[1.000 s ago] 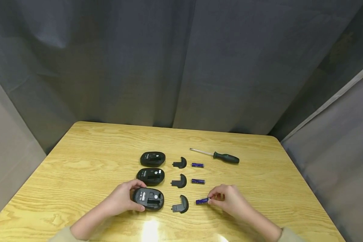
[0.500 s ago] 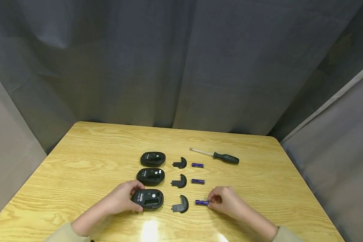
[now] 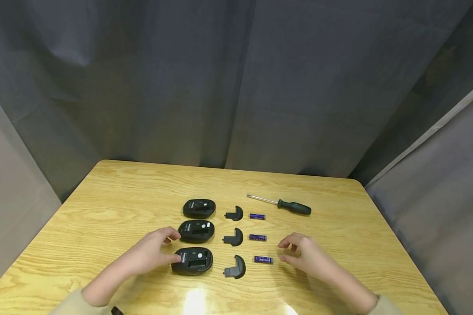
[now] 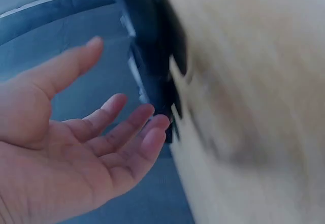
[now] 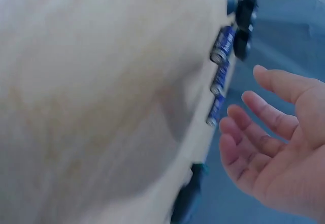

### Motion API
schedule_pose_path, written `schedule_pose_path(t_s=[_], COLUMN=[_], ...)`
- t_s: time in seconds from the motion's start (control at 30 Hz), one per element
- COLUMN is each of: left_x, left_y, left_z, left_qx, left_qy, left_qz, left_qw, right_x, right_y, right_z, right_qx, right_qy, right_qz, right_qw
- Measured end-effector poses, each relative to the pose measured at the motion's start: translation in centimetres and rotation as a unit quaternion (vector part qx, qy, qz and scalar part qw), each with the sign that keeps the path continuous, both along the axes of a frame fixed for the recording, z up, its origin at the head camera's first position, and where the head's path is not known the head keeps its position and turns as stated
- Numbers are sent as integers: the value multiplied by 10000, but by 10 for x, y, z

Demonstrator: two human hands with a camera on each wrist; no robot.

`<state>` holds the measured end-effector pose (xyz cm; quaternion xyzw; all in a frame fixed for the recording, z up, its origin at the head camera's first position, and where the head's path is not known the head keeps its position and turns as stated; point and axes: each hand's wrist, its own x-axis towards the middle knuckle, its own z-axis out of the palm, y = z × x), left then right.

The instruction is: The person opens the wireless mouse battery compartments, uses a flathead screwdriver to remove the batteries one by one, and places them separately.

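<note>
Three black computer mice lie belly up in a column, battery bays uncovered: the near mouse [image 3: 193,264], the middle mouse [image 3: 193,235] and the far mouse [image 3: 197,212]. My left hand [image 3: 151,251] hovers by the near mouse's left end, its thumb overlapping that mouse in the head view. In the left wrist view its fingers [image 4: 134,132] are loosely spread with nothing in them. My right hand [image 3: 303,256] is just right of the near battery [image 3: 263,260], apart from it, fingers relaxed and holding nothing. Two more blue batteries, the middle battery [image 3: 258,237] and the far battery [image 3: 257,216], lie behind.
Three black battery covers, near [image 3: 236,267], middle [image 3: 234,237] and far [image 3: 234,213], lie between mice and batteries. A screwdriver [image 3: 293,207] with a dark handle rests at the back right. Beyond the wooden table [image 3: 142,183] hangs a grey curtain [image 3: 181,87].
My left hand has let go of the near mouse and drawn back left. My right hand has released the near battery, now lying on the table, and moved right.
</note>
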<state>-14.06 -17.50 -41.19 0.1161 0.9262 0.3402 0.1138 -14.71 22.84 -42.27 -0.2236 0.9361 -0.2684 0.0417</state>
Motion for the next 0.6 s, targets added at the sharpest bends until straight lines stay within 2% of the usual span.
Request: schedule_pose_path(t_s=[0.07, 0.17, 0.3, 0.37, 0.47, 0.6], left_x=[-2, -5, -9, -11, -15, -18], left_y=[-3, -9, -16, -20, -23, -26], left_z=[4, 7, 7, 6, 3, -1], left_qx=[-122, -273, -555, -717, -881, -821], left_qy=[301, 948, 1845, 2148, 2363, 2419], left_qz=[63, 132, 191, 237, 305, 361], left_qw=[9995, 9950, 9811, 9737, 9672, 9661], right_x=[0, -1, -3, -4, -6, -12], right_y=[4, 11, 21, 24, 23, 7], right_z=[5, 11, 15, 14, 9, -5], right_qx=[74, 201, 428, 475, 509, 675], right_qy=[222, 795, 1611, 1861, 1974, 1799], right_qz=[-241, -549, -776, -819, -700, -70], right_qw=[9994, 9951, 9829, 9780, 9765, 9813])
